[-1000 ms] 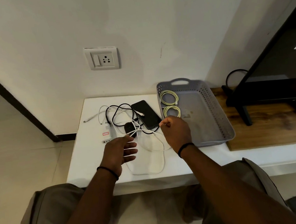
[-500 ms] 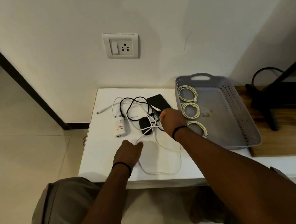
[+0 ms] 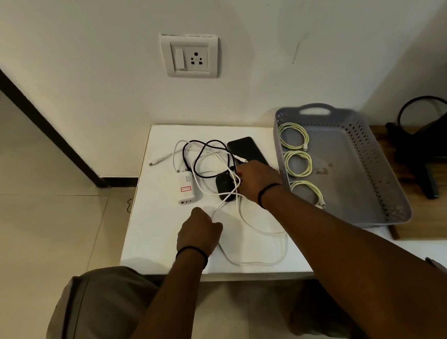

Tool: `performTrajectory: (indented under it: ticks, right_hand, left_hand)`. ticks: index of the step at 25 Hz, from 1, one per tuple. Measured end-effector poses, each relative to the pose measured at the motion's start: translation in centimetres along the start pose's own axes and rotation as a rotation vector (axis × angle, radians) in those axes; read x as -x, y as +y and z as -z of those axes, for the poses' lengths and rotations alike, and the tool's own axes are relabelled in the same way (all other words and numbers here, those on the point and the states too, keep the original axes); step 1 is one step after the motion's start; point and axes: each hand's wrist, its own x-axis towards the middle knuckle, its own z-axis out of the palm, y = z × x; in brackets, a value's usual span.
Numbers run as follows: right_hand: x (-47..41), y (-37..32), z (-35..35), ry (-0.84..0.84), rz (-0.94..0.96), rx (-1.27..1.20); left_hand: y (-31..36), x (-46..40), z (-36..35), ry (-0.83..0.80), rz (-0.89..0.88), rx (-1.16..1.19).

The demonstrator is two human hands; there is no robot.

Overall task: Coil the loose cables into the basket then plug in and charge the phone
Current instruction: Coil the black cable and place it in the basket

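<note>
Loosely sprawled across the smooth white desk (image 3: pixel 152 231), a thin white rubbery cable (image 3: pixel 263 250) runs in a wide rounded loop toward the near edge and back up into a tangle beside the phone. The left hand (image 3: pixel 199 230) lies curled into a fist on the desk with this cable pinched in its grip, the strand leaving the knuckles on the right side. The right hand (image 3: pixel 257 178) reaches further in, fingers curled down around the same white cable where it crosses a small rounded black adapter (image 3: pixel 223 184). Both wrists wear a thin dark band.

Just behind the right hand lies a flat black glossy rectangular phone (image 3: pixel 245 150), screen dark, with a white plug end resting on it. A thin black cord (image 3: pixel 205 157) curls in open loops to its left, overlapping another white lead. Next to that sits a boxy white plastic charger (image 3: pixel 186 190) with a red-edged label.

To the right stands a shallow grey plastic basket (image 3: pixel 382 181) with perforated walls and a cut-out handle; three neat pale yellow-green cable coils (image 3: pixel 298 163) lie in a row along its left side.

On the plain painted wall above, a square white switch-and-socket plate (image 3: pixel 191 55) is mounted.
</note>
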Motion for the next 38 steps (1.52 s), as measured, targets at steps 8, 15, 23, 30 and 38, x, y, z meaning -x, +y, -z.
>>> performTrajectory:
  ticks: [8,15,23,30,38]
  right_hand:
    - [-0.6,0.1,0.5,-0.036,0.075,0.201]
    - [-0.4,0.8,1.3,-0.084,0.104,0.147]
    - [0.1,1.4,3.2,-0.104,0.077,0.025]
    - [0.0,2.5,4.3,0.022,-0.008,-0.402]
    - [-1.3,3.7,6.6,-0.005,-0.099,-0.292]
  left_hand:
    - [-0.4,0.0,-0.4,0.078,-0.066,-0.089]
    - [-0.1,0.4,-0.5,0.131,-0.108,-0.134]
    - [-0.7,0.3,-0.9,0.188,-0.158,-0.175]
    - [-0.6,0.0,-1.2,0.183,-0.184,-0.174]
    - [-0.6,0.1,-1.2,0.191,-0.177,-0.197]
